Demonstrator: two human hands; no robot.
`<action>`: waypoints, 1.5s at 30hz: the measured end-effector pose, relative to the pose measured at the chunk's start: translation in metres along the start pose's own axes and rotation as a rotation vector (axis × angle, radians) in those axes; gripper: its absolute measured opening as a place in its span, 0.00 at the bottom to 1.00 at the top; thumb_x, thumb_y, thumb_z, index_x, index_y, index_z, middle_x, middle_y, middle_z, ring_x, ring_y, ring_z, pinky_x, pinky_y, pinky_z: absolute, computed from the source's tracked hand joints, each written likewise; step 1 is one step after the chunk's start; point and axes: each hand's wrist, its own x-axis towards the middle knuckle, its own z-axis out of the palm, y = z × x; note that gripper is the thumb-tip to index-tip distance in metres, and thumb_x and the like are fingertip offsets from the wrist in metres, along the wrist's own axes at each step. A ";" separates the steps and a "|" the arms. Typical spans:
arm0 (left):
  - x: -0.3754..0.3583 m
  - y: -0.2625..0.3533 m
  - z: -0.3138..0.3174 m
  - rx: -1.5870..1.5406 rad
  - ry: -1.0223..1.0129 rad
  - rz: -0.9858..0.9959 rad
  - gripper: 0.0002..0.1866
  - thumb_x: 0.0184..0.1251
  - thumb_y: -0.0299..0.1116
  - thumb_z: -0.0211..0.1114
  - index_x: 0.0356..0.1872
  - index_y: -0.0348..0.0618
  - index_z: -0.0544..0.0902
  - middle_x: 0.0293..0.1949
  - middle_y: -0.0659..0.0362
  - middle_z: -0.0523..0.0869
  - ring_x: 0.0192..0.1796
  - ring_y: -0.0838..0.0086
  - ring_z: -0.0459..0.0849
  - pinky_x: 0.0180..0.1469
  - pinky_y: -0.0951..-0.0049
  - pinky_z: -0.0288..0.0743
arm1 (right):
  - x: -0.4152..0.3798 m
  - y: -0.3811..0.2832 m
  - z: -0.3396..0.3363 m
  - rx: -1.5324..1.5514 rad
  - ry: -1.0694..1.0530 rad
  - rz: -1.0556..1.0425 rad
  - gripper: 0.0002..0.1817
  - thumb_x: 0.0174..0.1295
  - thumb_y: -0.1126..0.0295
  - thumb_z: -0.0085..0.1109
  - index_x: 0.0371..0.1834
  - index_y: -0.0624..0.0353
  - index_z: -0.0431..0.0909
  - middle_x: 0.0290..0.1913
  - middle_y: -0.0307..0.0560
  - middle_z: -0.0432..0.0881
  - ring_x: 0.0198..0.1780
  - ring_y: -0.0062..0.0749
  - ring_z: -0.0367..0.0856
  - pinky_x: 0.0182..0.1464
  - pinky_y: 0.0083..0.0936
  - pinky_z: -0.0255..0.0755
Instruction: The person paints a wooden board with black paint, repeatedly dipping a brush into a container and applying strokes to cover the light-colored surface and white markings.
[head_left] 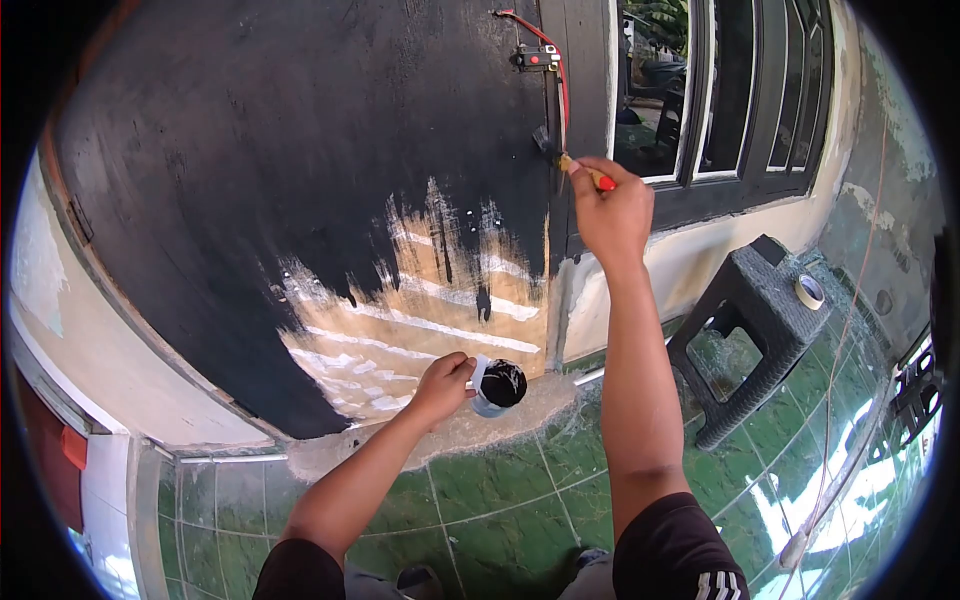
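My right hand (612, 208) is closed around the handle of a paintbrush (570, 162), whose dark bristles reach the right edge of the door near the latch. Low in front of the door, my left hand (443, 390) grips the handle of a cup of black paint (502, 385). The door (330, 130) is mostly coated black. Its lower part shows bare tan wood with white diagonal stripes, bordered by ragged black strokes.
A latch (537, 59) with a red wire sits on the door's upper right, beside a dark-framed window (730, 90). To the right, a dark plastic stool (750, 330) carries a roll of tape (809, 291). Green tiles (500, 490) cover the floor.
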 end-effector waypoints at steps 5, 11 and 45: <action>0.000 -0.005 0.002 -0.070 -0.015 -0.005 0.13 0.88 0.38 0.55 0.49 0.38 0.81 0.50 0.58 0.84 0.59 0.72 0.85 0.58 0.64 0.88 | 0.007 -0.020 -0.007 0.167 0.118 -0.023 0.13 0.66 0.57 0.73 0.44 0.52 0.94 0.25 0.55 0.88 0.31 0.53 0.89 0.40 0.39 0.81; 0.001 -0.006 0.003 -0.004 -0.012 -0.012 0.14 0.88 0.38 0.55 0.53 0.37 0.81 0.53 0.58 0.85 0.61 0.71 0.85 0.59 0.64 0.88 | 0.004 -0.013 -0.016 0.004 0.011 -0.047 0.13 0.67 0.59 0.73 0.45 0.56 0.94 0.29 0.57 0.89 0.31 0.54 0.89 0.38 0.39 0.81; 0.010 -0.036 0.000 0.146 -0.045 -0.093 0.16 0.88 0.43 0.57 0.51 0.38 0.82 0.47 0.58 0.86 0.46 0.73 0.88 0.48 0.68 0.87 | -0.112 0.084 -0.001 -0.376 -0.905 -0.523 0.07 0.65 0.69 0.66 0.43 0.48 0.92 0.46 0.44 0.93 0.39 0.48 0.91 0.46 0.43 0.84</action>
